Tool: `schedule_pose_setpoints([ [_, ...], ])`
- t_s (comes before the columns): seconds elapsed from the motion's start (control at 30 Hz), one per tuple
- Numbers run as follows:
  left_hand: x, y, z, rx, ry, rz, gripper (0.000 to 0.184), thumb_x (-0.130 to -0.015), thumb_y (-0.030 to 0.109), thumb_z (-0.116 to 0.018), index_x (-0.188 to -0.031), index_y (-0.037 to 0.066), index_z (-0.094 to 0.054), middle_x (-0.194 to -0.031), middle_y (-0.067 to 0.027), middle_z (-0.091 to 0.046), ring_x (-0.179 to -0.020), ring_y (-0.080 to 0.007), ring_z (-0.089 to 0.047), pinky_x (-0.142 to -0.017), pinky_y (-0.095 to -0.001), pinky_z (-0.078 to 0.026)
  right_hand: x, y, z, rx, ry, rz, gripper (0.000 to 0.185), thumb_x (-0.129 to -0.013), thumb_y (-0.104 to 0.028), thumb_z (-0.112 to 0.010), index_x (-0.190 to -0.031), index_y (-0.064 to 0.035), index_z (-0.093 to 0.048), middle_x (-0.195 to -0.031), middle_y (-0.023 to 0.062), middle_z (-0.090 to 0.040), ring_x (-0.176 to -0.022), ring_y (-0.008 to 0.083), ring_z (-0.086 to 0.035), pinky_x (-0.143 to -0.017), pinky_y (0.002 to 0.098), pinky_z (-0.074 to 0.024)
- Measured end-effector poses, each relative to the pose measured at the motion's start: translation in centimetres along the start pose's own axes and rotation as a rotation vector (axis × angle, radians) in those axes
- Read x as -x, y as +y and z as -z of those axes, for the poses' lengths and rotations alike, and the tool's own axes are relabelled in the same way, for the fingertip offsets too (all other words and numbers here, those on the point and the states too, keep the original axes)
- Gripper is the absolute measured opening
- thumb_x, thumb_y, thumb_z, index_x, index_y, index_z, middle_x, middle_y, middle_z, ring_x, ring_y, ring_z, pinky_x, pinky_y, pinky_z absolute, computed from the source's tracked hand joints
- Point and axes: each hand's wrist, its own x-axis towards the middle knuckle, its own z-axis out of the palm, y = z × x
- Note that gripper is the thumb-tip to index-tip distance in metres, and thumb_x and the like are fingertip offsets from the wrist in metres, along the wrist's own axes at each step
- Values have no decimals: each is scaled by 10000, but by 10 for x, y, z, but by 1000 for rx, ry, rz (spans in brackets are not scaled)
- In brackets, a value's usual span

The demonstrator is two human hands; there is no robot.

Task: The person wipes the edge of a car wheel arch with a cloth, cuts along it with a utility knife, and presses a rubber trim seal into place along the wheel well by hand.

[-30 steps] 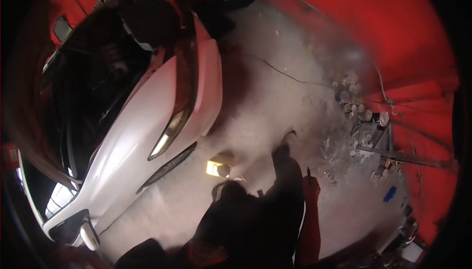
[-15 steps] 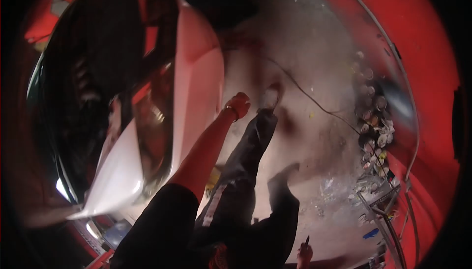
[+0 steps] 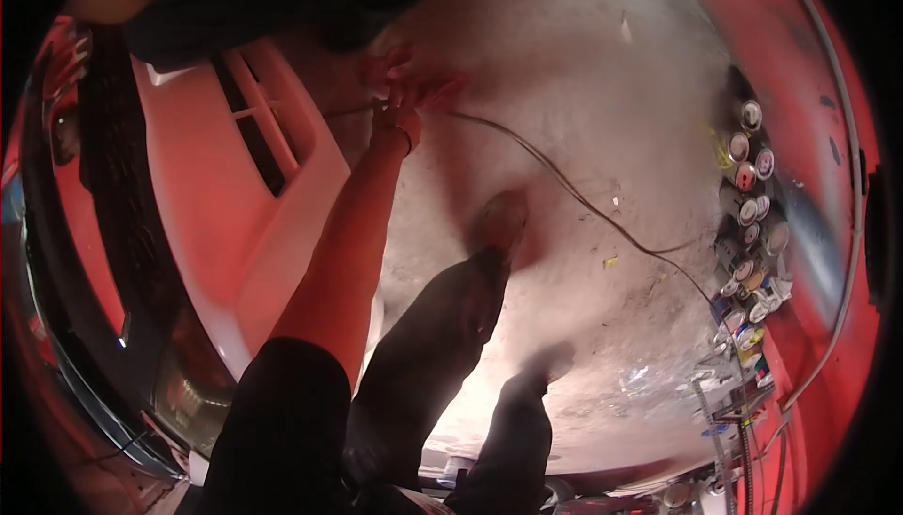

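My left hand (image 3: 404,109) is stretched forward above the floor, with a band around the wrist. Its fingers look spread and are smeared by motion; I make out nothing held in them. To the left of the hand is the pale bumper (image 3: 254,125) of a car, lit red, with dark slots in it. A thin dark cable (image 3: 564,181) runs across the floor and passes behind the hand; whether they touch I cannot tell. My right hand is out of view.
Dark clothing of another person (image 3: 263,7) shows at the top left. Several cans (image 3: 748,209) stand along the red wall (image 3: 828,346) on the right, where a hose (image 3: 851,120) hangs. My feet are on the pale, dusty floor (image 3: 602,110).
The view has turned along the car, bringing the slotted bumper into sight. My left hand has gone from closed to spread fingers. My right hand, holding a small dark thing, has left the view.
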Motion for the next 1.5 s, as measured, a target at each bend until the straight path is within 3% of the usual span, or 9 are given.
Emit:
schedule_pose_setpoints([
  [0.37,230,116,56,1225,885,251,280,-947,112,-708,-1222,91,-753,-1160,-220,-740,-1030,-480,-703,-919,-553,-600,-42,35,116,187,-17,245,441,-1104,-479,-717,-919,-78,-717,-697,33,-650,-561,183,-610,-517,390,-479],
  [0.5,443,169,57,2078,-113,367,195,-1019,134,-670,-960,22,-820,-1049,-108,-824,-1080,-269,-763,-865,-458,-606,-73,-24,144,-162,-121,373,301,-1142,-437,-739,-1006,-192,-630,-735,-62,-560,-512,25,-467,-439,236,-348],
  [0.6,571,252,-3,2188,59,186,239,-1014,214,-690,-1105,44,-830,-1024,-100,-837,-1010,-238,-791,-906,-428,-628,-54,-90,139,-96,-172,618,215,-1147,-386,-724,-1086,-184,-680,-766,-61,-576,-527,23,-459,-441,246,-339],
  [0.87,804,396,-146,1568,-203,38,434,-1018,434,-717,-1109,14,-773,-1047,-191,-838,-1112,-374,-796,-920,-488,-654,11,-40,71,366,-349,905,329,-1196,-294,-609,-1378,-61,-753,-882,-13,-672,-645,50,-537,-557,272,-426],
  [0.9,830,346,-104,1981,-926,305,400,-1001,390,-733,-1082,0,-775,-1008,-140,-806,-1046,-367,-784,-913,-471,-665,32,-35,55,422,-371,890,345,-1206,-302,-596,-1390,-55,-749,-894,-6,-670,-713,69,-576,-627,277,-461],
  [0.97,886,385,-196,1170,-243,-486,275,-964,321,-737,-1101,96,-819,-1149,-74,-846,-1090,-312,-813,-868,-457,-677,61,-27,10,426,-411,848,358,-1214,-304,-585,-1419,-54,-740,-906,5,-671,-780,93,-604,-699,286,-490],
  [1.17,1047,436,-304,1251,-767,-296,800,-929,878,-703,-908,101,-893,-992,-143,-869,-989,-351,-838,-910,-477,-652,74,3,-165,591,-509,1095,371,-1231,-354,-585,-1502,-133,-709,-946,-48,-649,-753,35,-492,-652,244,-400],
  [1.43,1109,284,-452,1162,-366,-531,659,-712,718,-934,-787,79,-794,-960,-138,-825,-931,-393,-779,-810,-541,-614,127,180,-438,-114,-540,662,334,-1220,-355,-630,-1457,-122,-666,-968,-8,-637,-656,35,-460,-558,230,-371],
  [1.5,1134,240,-467,1601,-241,-384,290,-961,242,-891,-1032,3,-742,-1005,-99,-823,-894,-297,-820,-813,-454,-667,155,207,-488,-267,-600,592,337,-1240,-318,-586,-1493,-105,-651,-997,14,-636,-654,42,-454,-567,231,-374],
])
